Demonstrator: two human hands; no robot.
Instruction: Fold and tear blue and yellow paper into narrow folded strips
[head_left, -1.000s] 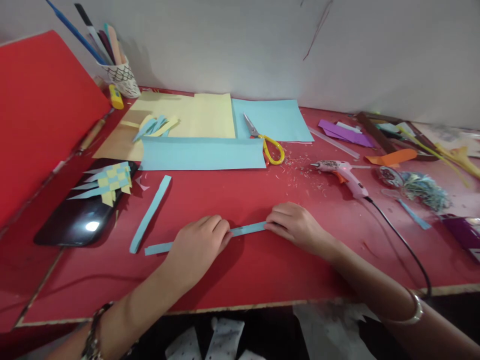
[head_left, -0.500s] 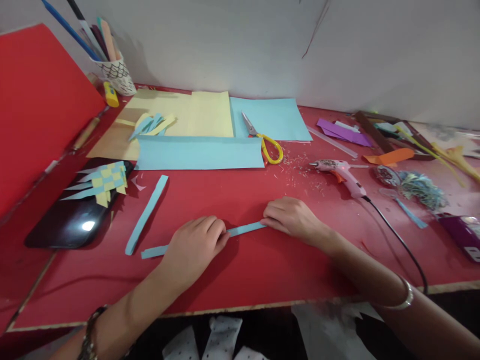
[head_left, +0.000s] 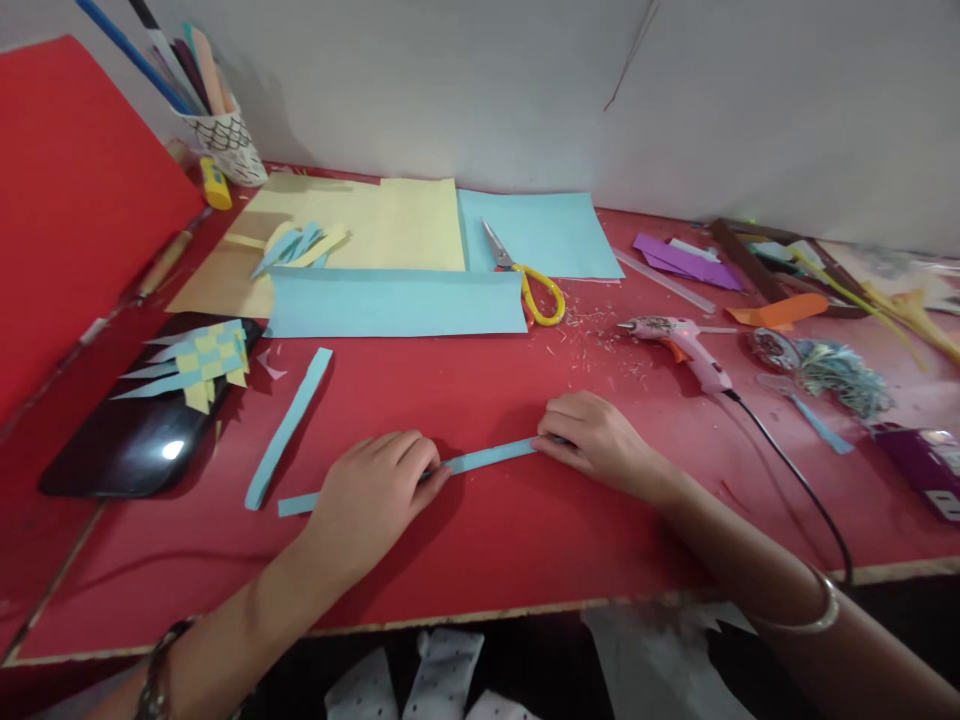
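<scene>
My left hand point(head_left: 371, 490) and right hand point(head_left: 592, 435) press blue paper strip point(head_left: 487, 458) flat on table point(head_left: 525, 540), fingers curled; strip thin, floppy, tears easily, best gripped at ends

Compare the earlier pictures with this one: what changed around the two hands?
Little changed. The left hand and right hand still press the long light-blue paper strip flat on the red table. The yellow-handled scissors and pink glue gun stayed put.

Head camera looks down, close over table point(head_left: 525, 540).
</scene>
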